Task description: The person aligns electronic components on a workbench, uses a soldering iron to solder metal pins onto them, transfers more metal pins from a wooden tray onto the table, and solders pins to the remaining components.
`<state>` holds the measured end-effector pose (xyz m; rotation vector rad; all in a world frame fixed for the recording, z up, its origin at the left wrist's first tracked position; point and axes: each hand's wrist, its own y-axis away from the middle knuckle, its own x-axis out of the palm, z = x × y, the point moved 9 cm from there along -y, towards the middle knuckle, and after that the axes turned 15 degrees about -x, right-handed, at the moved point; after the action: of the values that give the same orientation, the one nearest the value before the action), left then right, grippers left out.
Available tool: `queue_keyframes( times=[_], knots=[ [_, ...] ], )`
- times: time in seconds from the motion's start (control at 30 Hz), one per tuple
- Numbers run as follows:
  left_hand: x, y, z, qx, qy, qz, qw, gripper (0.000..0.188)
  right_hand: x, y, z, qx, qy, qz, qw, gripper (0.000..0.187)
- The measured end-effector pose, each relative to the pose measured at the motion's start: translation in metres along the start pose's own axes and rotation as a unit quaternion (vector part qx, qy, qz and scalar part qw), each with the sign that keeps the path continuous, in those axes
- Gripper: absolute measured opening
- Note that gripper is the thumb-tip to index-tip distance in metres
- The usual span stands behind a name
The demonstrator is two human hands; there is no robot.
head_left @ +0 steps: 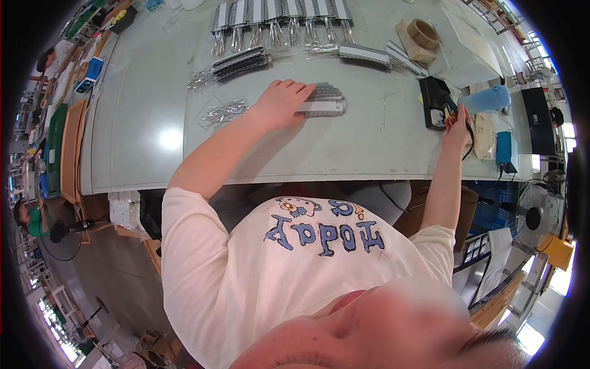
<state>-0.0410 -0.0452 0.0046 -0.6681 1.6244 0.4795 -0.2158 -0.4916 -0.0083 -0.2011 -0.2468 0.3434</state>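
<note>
My left hand (283, 103) is closed over a stack of grey ridged strips (326, 108) with a white band, lying on the table. Thin silvery wire leads (226, 114) fan out from the stack's left end, beyond my wrist. Off to the right, my right hand (456, 128) grips what looks like a soldering iron (452, 113) by its handle, and a black cable loops down beside the wrist. The front of the iron is at a black stand (434, 98) with a pale pad in it; its tip is hard to make out.
Several similar wired strip bundles (283, 13) line the far edge. Two more stacks lie nearer, one dark grey (239, 61), one pale (365, 55). A tape roll (423, 33), a light blue bottle (488, 98) and a blue box (506, 151) stand right. A fan (533, 216) is beyond.
</note>
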Motion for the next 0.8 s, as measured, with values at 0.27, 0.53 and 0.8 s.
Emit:
queue_keyframes(
  times=[0.27, 0.53, 0.8],
  knots=[
    [-0.001, 0.001, 0.008, -0.003, -0.002, 0.006, 1.000, 0.065, 0.027, 0.015, 0.015, 0.098, 0.047, 0.090, 0.990, 0.039],
    [0.002, 0.001, 0.021, -0.019, -0.007, -0.032, 0.999, 0.061, 0.000, 0.050, 0.070, -0.074, 0.166, 0.101, 0.978, 0.042],
    [-0.015, 0.013, 0.006, 0.073, 0.020, -0.127, 0.989, 0.045, -0.016, 0.096, 0.119, -0.169, 0.109, 0.051, 0.978, 0.035]
  ],
)
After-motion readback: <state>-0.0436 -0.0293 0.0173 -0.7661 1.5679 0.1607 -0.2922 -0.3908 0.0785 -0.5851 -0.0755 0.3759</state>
